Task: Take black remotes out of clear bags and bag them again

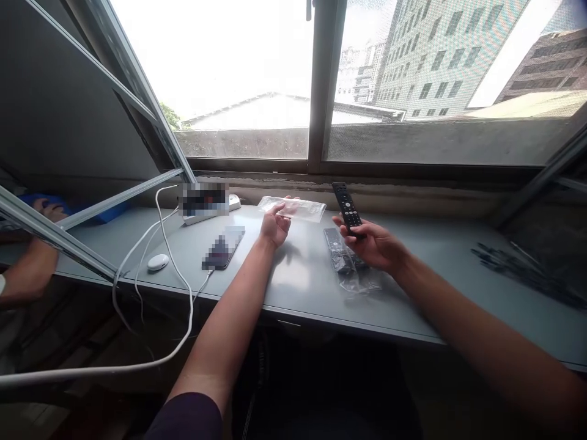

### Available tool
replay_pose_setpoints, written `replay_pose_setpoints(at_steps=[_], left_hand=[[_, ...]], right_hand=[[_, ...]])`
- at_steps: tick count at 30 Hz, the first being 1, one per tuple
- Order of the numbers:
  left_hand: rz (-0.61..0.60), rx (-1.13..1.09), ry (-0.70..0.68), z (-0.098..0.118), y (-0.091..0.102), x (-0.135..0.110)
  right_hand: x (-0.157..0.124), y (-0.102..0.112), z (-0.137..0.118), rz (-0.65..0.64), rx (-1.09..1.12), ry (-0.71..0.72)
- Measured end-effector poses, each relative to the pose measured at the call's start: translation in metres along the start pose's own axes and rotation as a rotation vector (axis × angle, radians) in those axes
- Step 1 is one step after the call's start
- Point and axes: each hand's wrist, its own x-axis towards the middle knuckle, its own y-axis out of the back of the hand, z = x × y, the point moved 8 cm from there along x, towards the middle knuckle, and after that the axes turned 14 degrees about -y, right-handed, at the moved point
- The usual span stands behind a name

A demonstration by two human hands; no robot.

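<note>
A clear plastic bag [305,210] is pinched in my left hand [276,228], thumb on top, held a little above the table. My right hand [373,243] grips a black remote control [347,206] by its lower end. The remote is tilted upward, its buttons facing me. Below and just left of my right hand, several bagged remotes [342,256] in clear plastic lie on the table. What the bag in my left hand contains, if anything, does not show.
A phone [224,249] with a cable, a white round case [158,263] and a power strip [211,211] lie left. A pile of dark remotes [527,269] sits right. A metal frame [151,110] slants at left. Another person's hand [49,211] is at a blue bin [107,211].
</note>
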Motion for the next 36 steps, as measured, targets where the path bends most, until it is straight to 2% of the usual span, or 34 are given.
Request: replay_pose_setpoints(at_steps=[4, 10, 14, 21, 24, 30, 36], left_hand=[[0.005, -0.045, 0.038, -0.003, -0.001, -0.001], [-0.005, -0.085, 0.016, -0.004, 0.003, 0.004], [0.032, -0.094, 0.012, -0.005, 0.005, 0.004], [0.012, -0.069, 0.037, -0.008, 0.002, 0.003], [0.037, -0.059, 0.035, -0.009, 0.005, 0.004], [0.071, -0.013, 0.019, -0.009, 0.009, 0.005], [0.062, -0.004, 0.059, -0.012, 0.008, 0.004]], right_hand=[[-0.002, -0.001, -0.002, 0.003, -0.019, 0.008], [0.000, -0.007, 0.000, -0.021, -0.027, -0.031], [0.003, -0.005, -0.001, -0.010, -0.095, -0.011], [0.001, -0.006, -0.001, -0.041, -0.105, -0.002], [0.001, -0.004, 0.000, -0.034, -0.061, -0.012], [0.001, 0.005, 0.005, 0.088, 0.087, -0.084], [0.003, -0.001, 0.002, -0.003, 0.153, -0.068]])
